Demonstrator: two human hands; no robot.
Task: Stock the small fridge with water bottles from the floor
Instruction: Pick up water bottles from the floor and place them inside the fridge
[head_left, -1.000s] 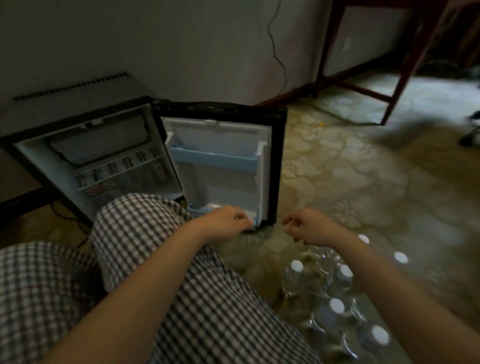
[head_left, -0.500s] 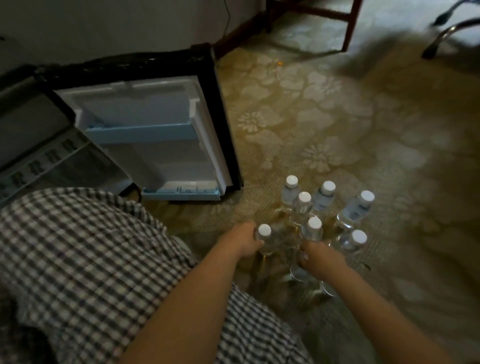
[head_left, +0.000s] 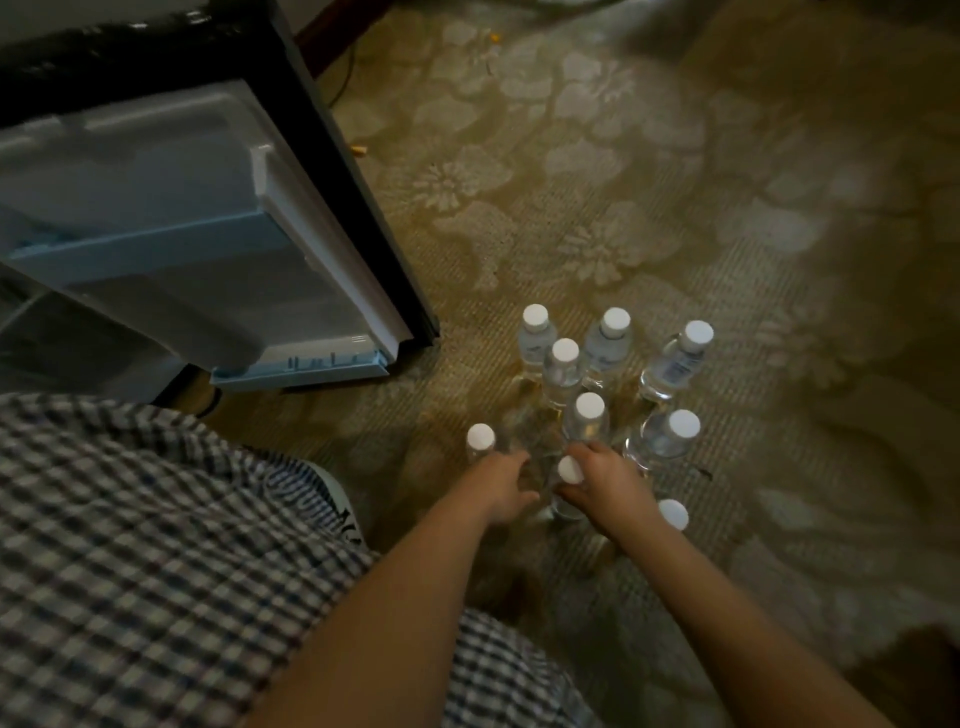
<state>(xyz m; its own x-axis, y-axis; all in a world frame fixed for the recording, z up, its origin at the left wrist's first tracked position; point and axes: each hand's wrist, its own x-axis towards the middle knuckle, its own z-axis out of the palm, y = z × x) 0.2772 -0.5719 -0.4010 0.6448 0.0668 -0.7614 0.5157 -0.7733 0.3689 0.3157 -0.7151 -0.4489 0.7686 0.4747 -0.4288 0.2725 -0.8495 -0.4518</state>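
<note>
Left hand (head_left: 498, 486) low among the near bottles, fingers (head_left: 519, 467) curled in beside the near-left bottle (head_left: 480, 439), white cap poking up just far-left of the knuckles; contact with the bottle body hidden behind the hand, so grip state unclear. Right hand (head_left: 608, 480) just right of it, fingers (head_left: 576, 491) wrapped round the centre-near bottle (head_left: 570, 475), cap showing at the thumb side, body held in the curl. Hands nearly touching each other, narrow gap between.

Bottle cluster (head_left: 592, 395) upright on the patterned carpet (head_left: 571, 218), all clear plastic with white caps. Far row: far-left bottle (head_left: 536, 332), far-middle bottle (head_left: 610, 338), far-right bottle (head_left: 675, 358) tilted right with a label visible. Next in: one bottle (head_left: 562, 371) between the far pair, another (head_left: 587, 421) just far of the right fingertips. Right-side bottle (head_left: 667, 436) beside the right hand, last cap (head_left: 674, 514) partly hidden behind the right wrist.

Small fridge (head_left: 31, 322) at left edge, mostly out of frame, interior dim and not readable. Fridge door (head_left: 208, 249) swung open toward the cluster, inner liner facing camera, blue door shelf (head_left: 156, 249) across the middle and lower door rack (head_left: 301, 369) at the near edge, both without bottles. Door's near corner near the far-left bottle, not touching.

Checked fabric (head_left: 156, 545) over the knee filling near left, forearms crossing it
</note>
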